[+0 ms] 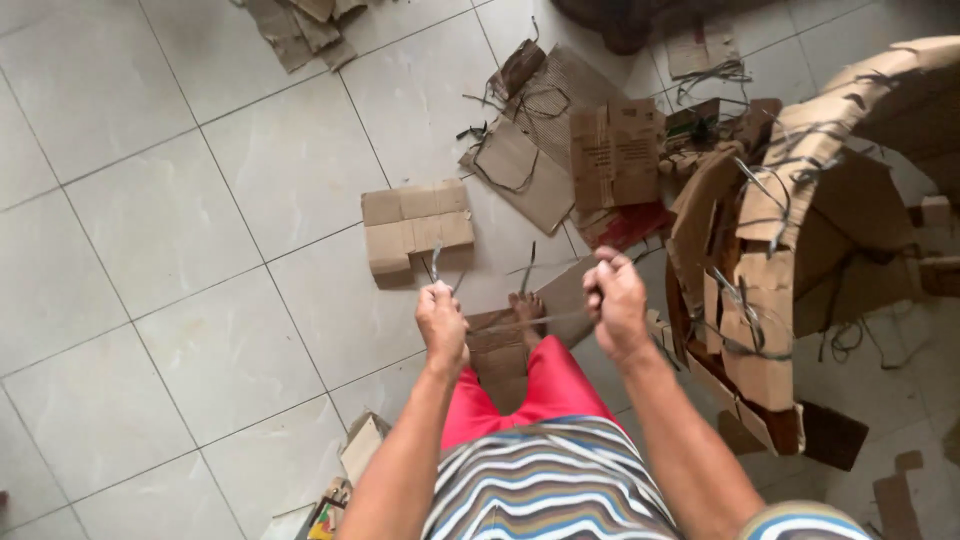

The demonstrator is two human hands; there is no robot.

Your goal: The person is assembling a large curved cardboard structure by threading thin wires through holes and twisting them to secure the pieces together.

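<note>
Both hands are up in front of the body, each curled into a fist. The left hand [441, 322] pinches one end of a thin grey metal wire [535, 320], a short tail poking up above the knuckles; the right hand [613, 297] clamps the other end. Between them the wire runs nearly level and looks taut, which, to my eye, is why the fists sit well apart: pulling outward keeps it straight. It passes just above a bare foot [527, 307] resting on a flat brown cardboard scrap [498, 355], with a leg in red shorts [545, 385] leading back to the body. Further out, on the pale tiled floor [160, 230], a notched square piece of brown cardboard [415, 228] lies just ahead of the left hand. To the right stands a big curved structure of cardboard strips laced with wire [775, 250], close beside the right hand. More cardboard offcuts and wire loops [560, 140] litter the tiles beyond.
</note>
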